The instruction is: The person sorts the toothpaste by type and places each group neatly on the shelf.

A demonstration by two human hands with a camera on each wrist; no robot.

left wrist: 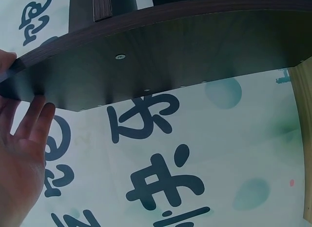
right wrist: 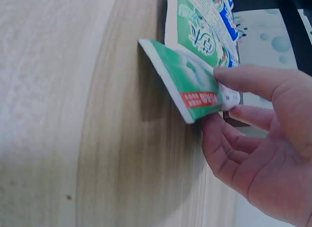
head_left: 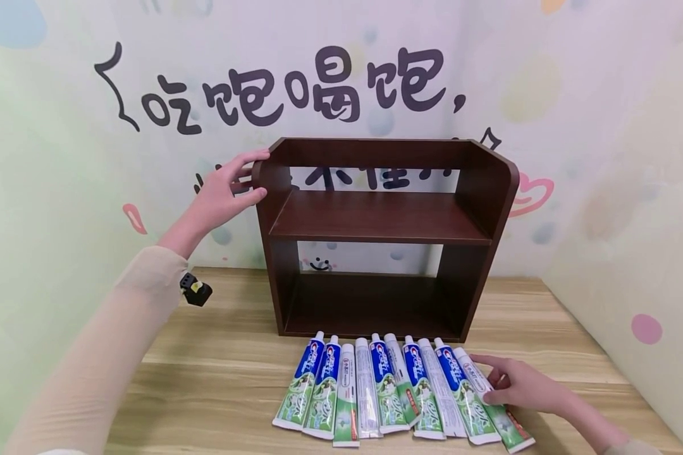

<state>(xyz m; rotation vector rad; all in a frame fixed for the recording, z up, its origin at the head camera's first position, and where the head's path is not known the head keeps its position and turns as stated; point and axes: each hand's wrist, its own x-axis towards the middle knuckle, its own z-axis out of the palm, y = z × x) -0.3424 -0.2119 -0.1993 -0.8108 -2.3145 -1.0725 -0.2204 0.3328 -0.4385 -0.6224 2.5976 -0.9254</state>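
A dark brown two-tier wooden shelf (head_left: 381, 218) stands upright on the table. My left hand (head_left: 224, 193) holds the upper left side panel (left wrist: 185, 56), thumb at its front edge and fingers reaching along its outer face. In front of the shelf, several toothpaste tubes lie side by side, some overlapping, caps towards it; one is a blue, white and green Crest tube (head_left: 298, 385). At the row's right end, my right hand (head_left: 526, 385) pinches a white and green toothpaste tube (right wrist: 190, 83) between thumb and fingers. Its flat end is tilted off the table in the right wrist view.
The wood-grain table (head_left: 205, 373) carries the shelf and the tubes. Behind stands a pale wall (head_left: 375, 38) with large black lettering, and walls close in on both sides. A small black device (head_left: 196, 291) is worn at the left wrist.
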